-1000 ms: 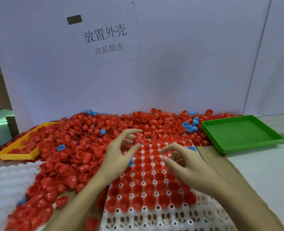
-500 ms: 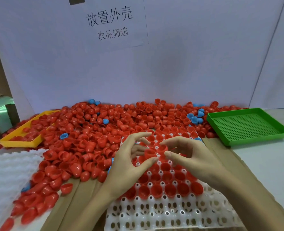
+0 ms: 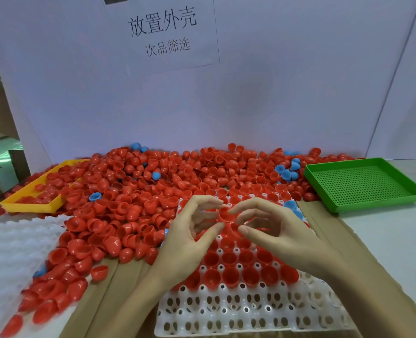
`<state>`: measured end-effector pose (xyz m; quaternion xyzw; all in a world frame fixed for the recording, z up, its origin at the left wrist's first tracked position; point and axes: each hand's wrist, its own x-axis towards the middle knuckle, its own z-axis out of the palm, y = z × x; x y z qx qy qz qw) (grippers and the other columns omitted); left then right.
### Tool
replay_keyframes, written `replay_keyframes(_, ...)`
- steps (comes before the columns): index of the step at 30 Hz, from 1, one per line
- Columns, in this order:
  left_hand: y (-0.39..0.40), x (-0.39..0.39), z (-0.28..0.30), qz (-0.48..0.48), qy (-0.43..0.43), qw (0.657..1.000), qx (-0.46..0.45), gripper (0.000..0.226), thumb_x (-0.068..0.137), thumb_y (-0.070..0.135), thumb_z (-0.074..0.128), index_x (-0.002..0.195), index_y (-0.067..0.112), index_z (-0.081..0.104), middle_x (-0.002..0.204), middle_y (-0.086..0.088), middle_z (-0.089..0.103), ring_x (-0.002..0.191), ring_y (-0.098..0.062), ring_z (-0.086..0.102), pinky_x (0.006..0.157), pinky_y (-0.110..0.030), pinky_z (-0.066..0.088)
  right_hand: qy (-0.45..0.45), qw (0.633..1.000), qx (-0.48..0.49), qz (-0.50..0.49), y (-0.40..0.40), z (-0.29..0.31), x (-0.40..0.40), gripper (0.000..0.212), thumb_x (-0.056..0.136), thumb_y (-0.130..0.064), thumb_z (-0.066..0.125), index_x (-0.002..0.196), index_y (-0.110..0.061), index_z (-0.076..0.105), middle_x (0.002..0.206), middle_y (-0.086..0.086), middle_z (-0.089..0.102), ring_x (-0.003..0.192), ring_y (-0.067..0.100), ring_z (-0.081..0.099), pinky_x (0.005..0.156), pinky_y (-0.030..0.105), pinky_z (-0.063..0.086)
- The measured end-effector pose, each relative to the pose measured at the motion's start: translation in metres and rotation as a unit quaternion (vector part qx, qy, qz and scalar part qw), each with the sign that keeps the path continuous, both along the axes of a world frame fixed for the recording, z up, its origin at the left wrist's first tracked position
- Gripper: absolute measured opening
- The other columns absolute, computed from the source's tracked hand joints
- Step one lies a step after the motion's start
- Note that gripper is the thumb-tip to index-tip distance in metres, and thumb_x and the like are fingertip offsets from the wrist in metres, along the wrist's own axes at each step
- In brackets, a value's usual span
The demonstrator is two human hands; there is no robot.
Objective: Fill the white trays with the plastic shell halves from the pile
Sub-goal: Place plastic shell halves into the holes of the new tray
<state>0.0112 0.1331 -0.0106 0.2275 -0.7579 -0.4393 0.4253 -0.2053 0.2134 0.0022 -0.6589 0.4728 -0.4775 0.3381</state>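
Green tray right of pile.

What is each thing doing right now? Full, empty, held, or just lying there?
white tray: far rows filled with red shells, near rows empty
red shell half: pinched between both hands
left hand: holding the shell
right hand: holding the shell
green tray: empty
yellow tray: holds red shells
shell pile: loose, mostly red

Shell pile behind tray, mesh tray right, foam sheet left
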Motion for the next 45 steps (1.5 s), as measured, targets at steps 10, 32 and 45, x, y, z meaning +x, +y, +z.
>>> replay_keyframes(10,-0.003,0.002,0.002,0.032,-0.047,0.998,-0.029,0.020,0.101,0.025,0.068,0.120,0.031,0.068,0.121,0.012,0.073,0.121,-0.011,0.067,0.099,-0.024,0.055,0.118,0.992,0.029,-0.034,0.004,0.011,-0.036,0.014,0.095,-0.018,0.078,0.101,-0.030,0.077,0.090,0.000,0.078,0.080,0.014,0.075,0.072,0.027,0.060)
replay_keyframes(32,-0.033,0.015,-0.010,0.193,-0.129,0.967,-0.109,0.016,0.100,0.021,0.067,0.108,0.035,0.069,0.105,0.020,0.070,0.107,-0.004,0.066,0.088,-0.014,0.050,0.219,0.963,0.154,0.011,0.023,0.018,-0.082,0.022,0.091,-0.047,0.078,0.086,-0.025,0.077,0.062,-0.011,0.063,0.057,0.003,0.054,0.056,0.016,0.041)
replay_keyframes(45,-0.167,0.000,0.012,0.274,-0.300,0.905,-0.126,0.013,0.101,0.015,0.062,0.109,0.014,0.071,0.114,-0.003,0.065,0.105,-0.018,0.061,0.091,-0.028,0.045,0.246,0.966,0.060,-0.061,0.013,0.008,-0.071,0.034,0.094,-0.062,0.063,0.075,-0.034,0.073,0.056,-0.007,0.058,0.051,0.004,0.046,0.052,0.023,0.036)
